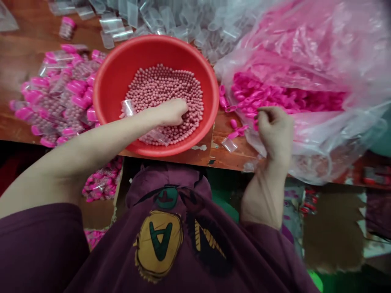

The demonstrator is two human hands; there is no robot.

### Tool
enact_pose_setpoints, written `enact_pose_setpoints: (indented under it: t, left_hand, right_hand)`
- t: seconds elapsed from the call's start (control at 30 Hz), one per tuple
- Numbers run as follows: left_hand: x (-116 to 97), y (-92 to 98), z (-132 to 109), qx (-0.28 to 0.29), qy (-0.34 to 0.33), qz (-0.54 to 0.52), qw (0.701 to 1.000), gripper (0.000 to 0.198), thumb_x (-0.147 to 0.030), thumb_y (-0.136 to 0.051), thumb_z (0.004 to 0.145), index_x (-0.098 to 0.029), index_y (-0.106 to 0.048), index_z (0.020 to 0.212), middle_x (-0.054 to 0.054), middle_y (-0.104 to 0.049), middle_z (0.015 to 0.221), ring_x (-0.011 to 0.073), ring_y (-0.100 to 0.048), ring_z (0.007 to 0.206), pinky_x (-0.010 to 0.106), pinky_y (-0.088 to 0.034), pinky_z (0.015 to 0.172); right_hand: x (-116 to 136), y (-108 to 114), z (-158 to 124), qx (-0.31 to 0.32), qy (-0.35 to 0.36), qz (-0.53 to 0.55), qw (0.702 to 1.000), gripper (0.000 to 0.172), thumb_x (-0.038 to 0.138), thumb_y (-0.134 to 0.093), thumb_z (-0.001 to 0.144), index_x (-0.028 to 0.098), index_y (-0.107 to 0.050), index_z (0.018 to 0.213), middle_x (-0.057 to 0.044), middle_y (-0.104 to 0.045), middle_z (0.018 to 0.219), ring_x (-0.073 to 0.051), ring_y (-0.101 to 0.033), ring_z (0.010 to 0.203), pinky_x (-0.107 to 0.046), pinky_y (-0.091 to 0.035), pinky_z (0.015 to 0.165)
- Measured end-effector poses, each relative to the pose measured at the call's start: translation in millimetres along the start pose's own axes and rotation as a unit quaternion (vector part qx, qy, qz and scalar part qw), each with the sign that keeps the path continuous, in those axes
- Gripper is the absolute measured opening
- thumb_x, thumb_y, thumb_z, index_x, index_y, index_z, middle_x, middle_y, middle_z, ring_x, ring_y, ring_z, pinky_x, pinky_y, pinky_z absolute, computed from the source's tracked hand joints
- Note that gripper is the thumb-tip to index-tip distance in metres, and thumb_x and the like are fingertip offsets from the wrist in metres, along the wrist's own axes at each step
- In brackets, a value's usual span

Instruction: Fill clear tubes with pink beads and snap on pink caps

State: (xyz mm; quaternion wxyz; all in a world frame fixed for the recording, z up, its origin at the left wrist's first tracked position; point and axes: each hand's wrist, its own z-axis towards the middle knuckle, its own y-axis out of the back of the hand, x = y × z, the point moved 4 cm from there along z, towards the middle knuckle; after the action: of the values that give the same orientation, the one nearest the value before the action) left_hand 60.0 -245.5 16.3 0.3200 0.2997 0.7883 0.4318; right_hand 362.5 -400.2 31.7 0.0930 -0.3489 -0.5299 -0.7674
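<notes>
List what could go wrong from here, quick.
1. The left hand is in the pink beads, forearm across the rim of the red basin, which sits at the table edge. A knock could tip it and spill beads.
2. Loose pink pieces lie near that edge, beside the right hand. They could get knocked to the floor.
</notes>
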Motion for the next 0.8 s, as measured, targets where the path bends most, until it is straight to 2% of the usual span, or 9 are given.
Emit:
enact_pose_setpoints:
  t: [0.07, 0.13, 0.23, 0.3, 0.4, 0.5, 0.53, 0.67, 0.8]
  left_hand:
    - [-10.8, 1.9, 9.8, -0.042, -0.019, -0.113, 0.992, 0.011, -0.018, -0.072, 0.088, -0.017, -0.077, 0.098, 0.006, -0.075, 0.091, 0.0271, -0.071, 0.102, 0.04, -0.059, 0.103]
    - [-13.8, 7.6, 10.0, -0.096, -0.046, -0.248, 0.963, 0.007, -0.021, -0.079, 0.087, -0.02, -0.072, 0.089, 0.004, -0.071, 0.082, 0.0264, -0.069, 0.1, 0.046, -0.058, 0.109]
    - [-8.5, 23.7, -6.2, -0.166, -0.068, -0.42, 0.89, 0.018, -0.019, -0.089, 0.08, -0.019, -0.075, 0.091, 0.004, -0.074, 0.088, 0.028, -0.071, 0.109, 0.049, -0.057, 0.114]
    - [-3.7, 35.0, -23.2, -0.192, -0.044, -0.508, 0.839, 0.021, -0.014, -0.089, 0.078, -0.016, -0.078, 0.095, 0.004, -0.076, 0.095, 0.0277, -0.074, 0.114, 0.046, -0.058, 0.111]
    - [-5.5, 42.5, -49.1, -0.184, -0.013, -0.618, 0.764, 0.019, -0.01, -0.089, 0.08, -0.015, -0.079, 0.096, 0.004, -0.077, 0.098, 0.0221, -0.077, 0.113, 0.038, -0.061, 0.105]
    - [-11.5, 34.3, -65.2, -0.139, -0.017, -0.708, 0.692, 0.016, -0.016, -0.089, 0.087, -0.015, -0.08, 0.099, 0.006, -0.08, 0.101, 0.0165, -0.078, 0.102, 0.03, -0.063, 0.096]
    - [-11.4, 29.4, -68.4, -0.127, -0.015, -0.738, 0.663, 0.014, -0.019, -0.088, 0.09, -0.015, -0.079, 0.101, 0.007, -0.081, 0.102, 0.0164, -0.078, 0.099, 0.03, -0.064, 0.093]
    - [-6.7, 12.5, -80.2, -0.108, -0.005, -0.827, 0.552, 0.009, -0.024, -0.074, 0.105, -0.016, -0.077, 0.109, 0.013, -0.084, 0.105, 0.022, -0.084, 0.097, 0.036, -0.068, 0.089]
    - [-4.3, 6.1, -93.1, -0.127, -0.006, -0.859, 0.496, 0.015, -0.022, -0.065, 0.108, -0.018, -0.078, 0.115, 0.016, -0.087, 0.111, 0.0266, -0.086, 0.11, 0.04, -0.069, 0.093]
  right_hand:
    - [-11.0, -6.5, -15.9, 0.051, 0.003, -0.056, 0.997, 0.024, 0.03, -0.058, 0.101, 0.027, -0.082, 0.108, -0.01, -0.085, 0.104, -0.029, -0.078, 0.096, -0.051, -0.064, 0.098]
    - [-17.4, -13.1, -30.8, 0.071, 0.013, -0.078, 0.994, 0.027, 0.028, -0.059, 0.098, 0.024, -0.084, 0.109, -0.012, -0.082, 0.106, -0.031, -0.076, 0.099, -0.054, -0.063, 0.101]
    - [-21.5, -22.3, -46.5, 0.1, 0.05, -0.112, 0.987, 0.031, 0.024, -0.063, 0.094, 0.025, -0.086, 0.114, -0.013, -0.077, 0.114, -0.033, -0.068, 0.108, -0.06, -0.059, 0.107]
    - [-21.1, -28.3, -50.4, 0.126, 0.095, -0.147, 0.976, 0.03, 0.024, -0.065, 0.095, 0.028, -0.088, 0.115, -0.013, -0.072, 0.118, -0.035, -0.062, 0.112, -0.062, -0.056, 0.107]
    - [-18.0, -31.3, -44.1, 0.104, 0.136, -0.162, 0.972, 0.016, 0.033, -0.071, 0.099, 0.029, -0.087, 0.102, -0.014, -0.067, 0.117, -0.034, -0.056, 0.107, -0.062, -0.053, 0.102]
    - [-15.2, -31.1, -28.8, 0.047, 0.141, -0.122, 0.981, 0.018, 0.041, -0.075, 0.1, 0.03, -0.081, 0.088, -0.016, -0.067, 0.115, -0.038, -0.054, 0.11, -0.067, -0.048, 0.102]
    - [-15.3, -33.8, -24.1, 0.057, 0.138, -0.119, 0.982, 0.017, 0.042, -0.075, 0.099, 0.031, -0.079, 0.087, -0.017, -0.067, 0.115, -0.04, -0.054, 0.11, -0.069, -0.047, 0.1]
    - [-17.2, -45.1, -17.7, 0.11, 0.167, -0.118, 0.973, 0.006, 0.042, -0.08, 0.087, 0.036, -0.08, 0.088, -0.018, -0.067, 0.107, -0.046, -0.06, 0.102, -0.077, -0.047, 0.086]
    - [-21.3, -46.8, -23.5, 0.114, 0.206, -0.131, 0.963, 0.007, 0.044, -0.079, 0.083, 0.039, -0.081, 0.086, -0.02, -0.066, 0.097, -0.047, -0.063, 0.088, -0.079, -0.049, 0.07]
